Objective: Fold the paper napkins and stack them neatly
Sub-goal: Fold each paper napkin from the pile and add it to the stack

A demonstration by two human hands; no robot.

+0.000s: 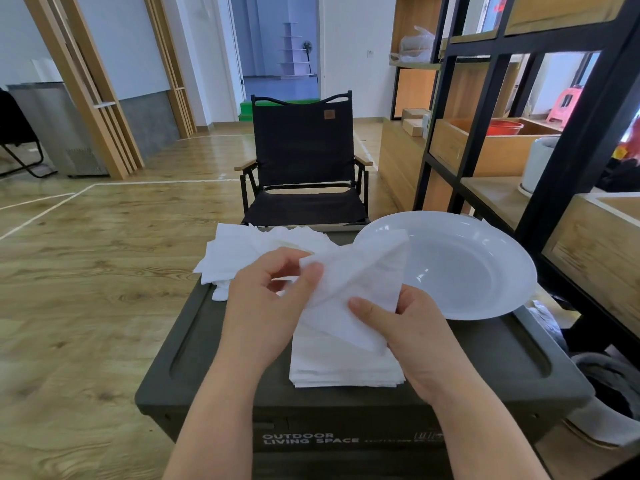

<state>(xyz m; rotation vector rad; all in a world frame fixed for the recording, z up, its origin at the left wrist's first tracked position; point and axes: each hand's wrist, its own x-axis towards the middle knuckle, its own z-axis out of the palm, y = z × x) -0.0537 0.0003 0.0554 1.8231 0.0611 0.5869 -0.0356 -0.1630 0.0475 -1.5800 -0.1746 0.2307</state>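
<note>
At ten o'clock on the dark storage-box worktop [485, 344] lies a loose heap of unfolded napkins [235, 252]. The left hand [263, 299] pinches a raised paper napkin [360, 282] at its upper edge; the right hand [412, 337] pinches its lower edge. Beneath sits the folded stack [343, 365]. A white plate [478, 268] rests at two o'clock.

In front of me I see a dark green storage box [221, 362] with "OUTDOOR LIVING SPACE" printed on its near side. A white plate [485, 271] sits on its far right corner. Beyond the box stands a black folding chair [303, 157] on the wooden floor [86, 271]. To my right is a black-framed shelf [568, 140] holding a red basin [505, 127].
</note>
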